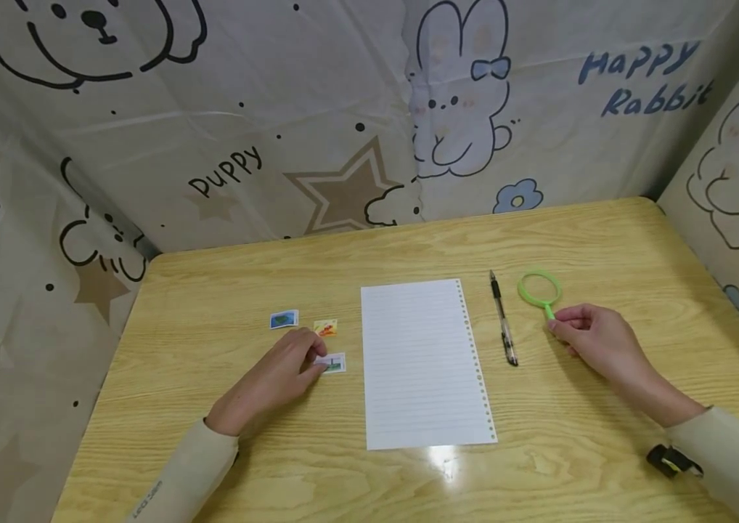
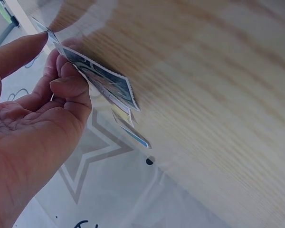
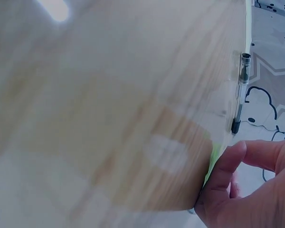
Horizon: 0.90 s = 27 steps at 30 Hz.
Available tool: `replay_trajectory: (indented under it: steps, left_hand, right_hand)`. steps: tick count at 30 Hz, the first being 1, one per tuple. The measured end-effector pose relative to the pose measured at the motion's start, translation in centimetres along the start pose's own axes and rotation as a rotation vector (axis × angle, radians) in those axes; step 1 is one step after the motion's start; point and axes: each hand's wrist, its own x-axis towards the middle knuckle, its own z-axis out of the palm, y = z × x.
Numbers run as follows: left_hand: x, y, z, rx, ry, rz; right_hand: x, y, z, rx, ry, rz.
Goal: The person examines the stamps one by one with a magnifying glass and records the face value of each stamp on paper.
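On the left, my left hand (image 1: pixel 284 363) pinches a small white-bordered stamp (image 1: pixel 335 363) by its left side, between thumb and fingertips. Just beyond it lie a yellow stamp (image 1: pixel 326 328) and a blue one (image 1: pixel 284 319). A dark stamp (image 2: pixel 109 83) with a perforated edge shows beside the fingers in the left wrist view; the hand covers it from above. My right hand (image 1: pixel 594 338) grips the handle of a green magnifying glass (image 1: pixel 549 308) between thumb and fingers. Its round frame lies toward the back of the table.
Lined loose-leaf paper (image 1: pixel 425 363) with holes down its right edge lies between the hands. A clear pen (image 1: pixel 504 319) with black ends rests between paper and magnifying glass. Cartoon-printed cloth (image 1: pixel 245 109) hangs behind and beside the wooden table (image 1: pixel 213 283).
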Motion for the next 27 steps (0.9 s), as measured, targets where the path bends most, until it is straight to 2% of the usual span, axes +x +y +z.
replay_trajectory:
  steps: [8,18,27]
  left_hand:
    - [0.11,0.12,-0.03,0.004,-0.001,0.000]
    - [0.24,0.36,-0.24,0.000,-0.018,0.001]
    - [0.15,0.61,-0.46,0.040,-0.026,0.013]
  right_hand:
    - [0.25,-0.05,-0.47,-0.101,-0.021,-0.016]
    - [0.67,-0.07,-0.94,-0.266,-0.019,-0.088]
    - [0.91,-0.30,-1.01,-0.278,-0.045,-0.078]
